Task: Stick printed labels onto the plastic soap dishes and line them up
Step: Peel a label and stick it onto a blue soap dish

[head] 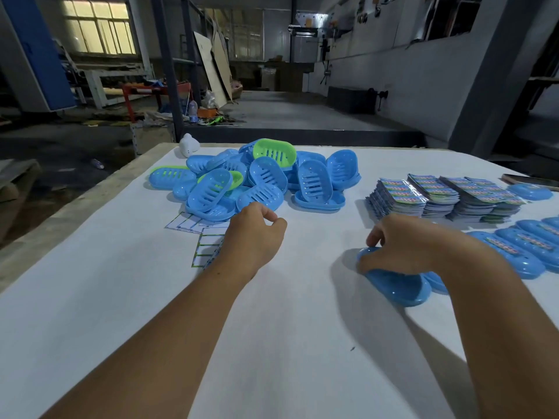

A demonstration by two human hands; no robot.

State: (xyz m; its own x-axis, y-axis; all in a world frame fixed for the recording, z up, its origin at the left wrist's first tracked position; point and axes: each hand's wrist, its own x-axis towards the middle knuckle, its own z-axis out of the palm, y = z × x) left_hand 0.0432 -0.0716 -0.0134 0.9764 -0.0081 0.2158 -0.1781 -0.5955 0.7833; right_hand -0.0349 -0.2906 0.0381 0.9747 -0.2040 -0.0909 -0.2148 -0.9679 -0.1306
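Labelled blue oval plastic soap dishes (520, 249) are lined up at the right of the white table (121, 297). One blue dish (396, 285) is gripped by the right hand (402, 243); the left hand (254, 234) is curled, empty. Many unlabelled dishes (257, 179) and stacked printed labels (438, 198) are left.

The white tabletop (127, 297) is evenly lit from above, with soft shadows under both arms. The hall behind is dim apart from a glowing window (99, 27). Straight lines bow toward the edges; the right hand (399, 243) is slightly blurred
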